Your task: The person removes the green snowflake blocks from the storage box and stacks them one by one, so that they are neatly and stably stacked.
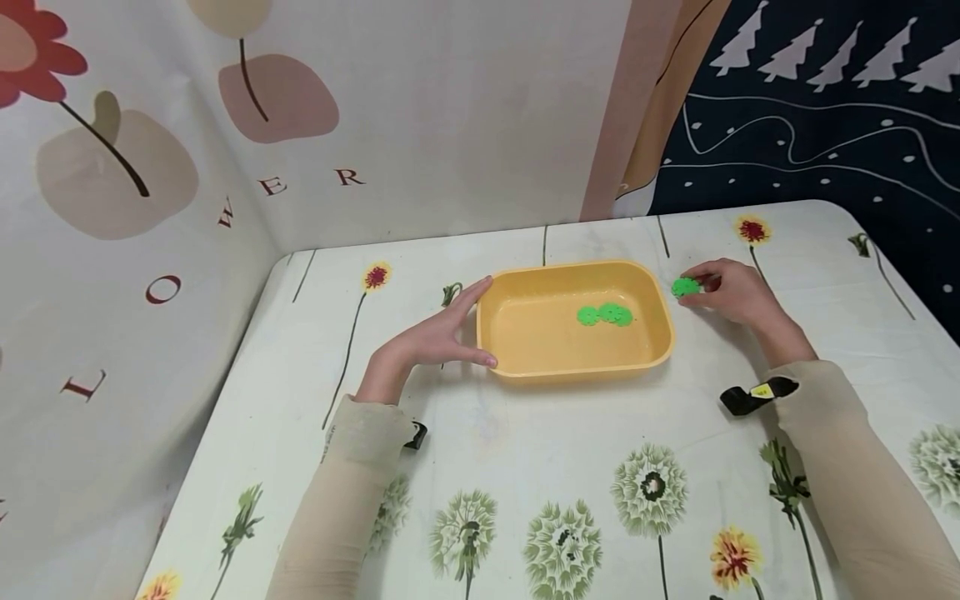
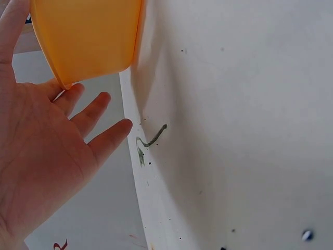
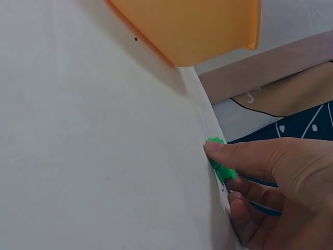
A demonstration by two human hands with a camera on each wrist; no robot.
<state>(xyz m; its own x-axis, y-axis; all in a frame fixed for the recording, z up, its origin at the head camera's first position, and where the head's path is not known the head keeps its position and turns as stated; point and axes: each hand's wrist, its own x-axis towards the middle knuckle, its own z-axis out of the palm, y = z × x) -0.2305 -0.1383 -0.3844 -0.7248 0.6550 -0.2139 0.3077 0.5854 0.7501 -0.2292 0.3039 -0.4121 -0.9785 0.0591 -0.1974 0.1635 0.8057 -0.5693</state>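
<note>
1. Basin (image 1: pixel 532 337) sits on the table (image 1: pixel 525 433), far half, about mid-width as I see it.
2. Small pieces (image 1: pixel 615 314) on the basin floor, right half, bunched in a left-right row.
3. Left hand (image 1: pixel 427 340) at basin's left end: thumb near corner, fingers far corner.
4. Right hand (image 1: pixel 738 292) right of basin; single piece (image 1: pixel 685 287) between its thumb and fingers, just beside basin's right end.
5. Wall hanging (image 1: pixel 465 142) behind table, another hanging (image 1: pixel 810 133) far right.

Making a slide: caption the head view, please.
Left hand touching a yellow tray with green pieces inside, right hand holding another green piece beside it.
</note>
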